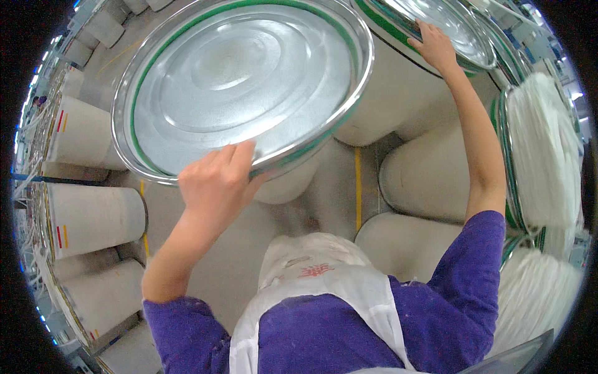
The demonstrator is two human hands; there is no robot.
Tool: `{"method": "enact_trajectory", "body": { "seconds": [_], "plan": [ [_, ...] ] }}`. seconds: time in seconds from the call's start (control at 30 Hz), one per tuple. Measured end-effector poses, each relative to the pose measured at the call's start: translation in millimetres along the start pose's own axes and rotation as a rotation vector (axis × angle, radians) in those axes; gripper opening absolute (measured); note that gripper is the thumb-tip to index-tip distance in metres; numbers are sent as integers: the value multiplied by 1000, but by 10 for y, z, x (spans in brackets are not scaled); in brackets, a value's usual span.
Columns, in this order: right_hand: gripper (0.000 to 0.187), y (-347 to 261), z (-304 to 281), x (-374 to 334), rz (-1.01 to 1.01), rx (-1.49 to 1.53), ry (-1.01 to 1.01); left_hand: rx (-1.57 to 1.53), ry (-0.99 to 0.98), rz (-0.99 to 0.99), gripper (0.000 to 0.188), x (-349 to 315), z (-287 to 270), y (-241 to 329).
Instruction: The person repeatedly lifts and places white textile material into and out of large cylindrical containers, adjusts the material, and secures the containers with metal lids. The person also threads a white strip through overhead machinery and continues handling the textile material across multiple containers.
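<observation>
My left hand (218,177) is closed over the near rim of a large round can, its fingers curled inside the edge. This can has a shiny rim, a green band and a ringed metal plate (243,68) showing at its top. Farther right, my right hand (436,47) grips the rim of a second can, where another bright metal plate (461,22) shows. The pale wall of that second can (389,78) reaches down toward the floor. Only part of the left can's body (283,184) shows below its rim.
Along the left stand several cream cans (96,218) with red and yellow stripes. To the right, cans overflow with white fibre sliver (545,156). More pale cans (430,171) stand close by my right side. A yellow line (358,190) runs along the grey floor.
</observation>
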State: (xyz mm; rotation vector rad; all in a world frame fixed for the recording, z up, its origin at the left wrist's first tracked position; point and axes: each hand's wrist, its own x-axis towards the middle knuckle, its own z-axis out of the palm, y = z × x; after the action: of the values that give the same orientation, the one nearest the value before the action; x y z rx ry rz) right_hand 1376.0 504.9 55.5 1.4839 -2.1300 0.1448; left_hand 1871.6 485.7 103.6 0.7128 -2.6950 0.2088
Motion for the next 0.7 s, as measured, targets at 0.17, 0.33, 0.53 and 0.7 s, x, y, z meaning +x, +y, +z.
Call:
{"method": "enact_trajectory", "body": {
  "seconds": [0.17,0.33,0.53,0.7],
  "plan": [
    [48,-225,423,969,137,144,-386,28,-109,-22,34,463,303,-743],
    [50,-280,788,1671,18,380,-430,92,-132,-32,33,1324,798,-1880],
    [46,-763,939,2228,134,497,-356,-29,13,131,39,3150,1742,-3243],
    [49,-947,754,2210,157,529,-529,-76,-31,112,40,4889,2370,-3839]
  ]
}}
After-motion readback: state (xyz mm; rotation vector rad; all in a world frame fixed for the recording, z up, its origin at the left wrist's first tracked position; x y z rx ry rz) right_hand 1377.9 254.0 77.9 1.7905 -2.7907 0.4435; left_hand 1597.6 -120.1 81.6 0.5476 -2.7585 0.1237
